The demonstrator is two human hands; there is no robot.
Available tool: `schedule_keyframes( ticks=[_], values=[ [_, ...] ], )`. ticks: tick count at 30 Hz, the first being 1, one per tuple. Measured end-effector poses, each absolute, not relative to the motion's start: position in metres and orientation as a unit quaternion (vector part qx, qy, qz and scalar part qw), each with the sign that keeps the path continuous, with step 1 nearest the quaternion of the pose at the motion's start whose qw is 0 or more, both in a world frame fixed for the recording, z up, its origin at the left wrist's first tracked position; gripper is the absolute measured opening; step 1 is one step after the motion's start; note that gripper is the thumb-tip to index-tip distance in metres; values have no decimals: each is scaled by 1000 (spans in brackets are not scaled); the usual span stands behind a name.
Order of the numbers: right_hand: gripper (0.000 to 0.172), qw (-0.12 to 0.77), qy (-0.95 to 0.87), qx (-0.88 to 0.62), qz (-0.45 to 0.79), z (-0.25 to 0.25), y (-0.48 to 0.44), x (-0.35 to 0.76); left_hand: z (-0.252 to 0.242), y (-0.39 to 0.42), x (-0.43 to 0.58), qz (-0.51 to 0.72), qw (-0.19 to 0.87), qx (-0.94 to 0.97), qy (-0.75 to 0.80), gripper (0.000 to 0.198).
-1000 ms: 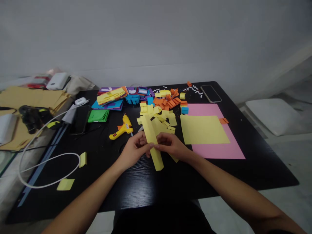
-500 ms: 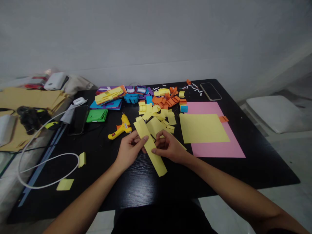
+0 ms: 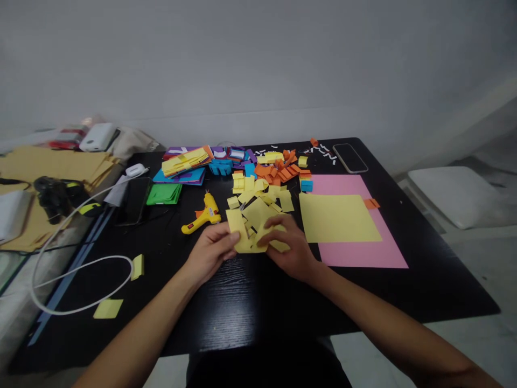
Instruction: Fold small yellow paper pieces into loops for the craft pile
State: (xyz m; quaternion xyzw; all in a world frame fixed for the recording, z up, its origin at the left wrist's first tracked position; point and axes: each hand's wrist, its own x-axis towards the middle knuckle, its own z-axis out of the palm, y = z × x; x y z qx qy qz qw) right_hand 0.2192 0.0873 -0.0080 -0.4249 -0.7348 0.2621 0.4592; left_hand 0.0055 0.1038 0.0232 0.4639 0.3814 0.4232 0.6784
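Observation:
My left hand (image 3: 214, 248) pinches a yellow paper strip (image 3: 237, 226) between thumb and fingers, over the front middle of the black table. The strip is bent, with one part standing up by the left thumb and the lower part running toward my right hand (image 3: 291, 248). The thumb and curled fingers of that hand close on the strip's right end. Just behind lie loose yellow paper pieces (image 3: 286, 200), partly hidden by my hands. A yellow glue gun (image 3: 208, 210) rests on its side left of the strip.
Folded orange papers (image 3: 278, 171) are heaped at the back. A yellow sheet (image 3: 343, 218) overlaps a pink sheet (image 3: 363, 258) on the right. A phone (image 3: 350, 158) lies at the back right; green papers (image 3: 164, 194) and a looped white cable (image 3: 81, 312) are on the left.
The yellow strip, earlier held nearly flat and slanting, is now bent between my hands. My right hand has moved slightly right and down. The view has shifted slightly.

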Motion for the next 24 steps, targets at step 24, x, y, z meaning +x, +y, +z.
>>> schedule_keyframes(
  ticks=[24],
  values=[
    [42, 423, -601, -349, 581, 1, 93, 231, -1, 84, 21, 343, 447, 672, 481, 36]
  ],
)
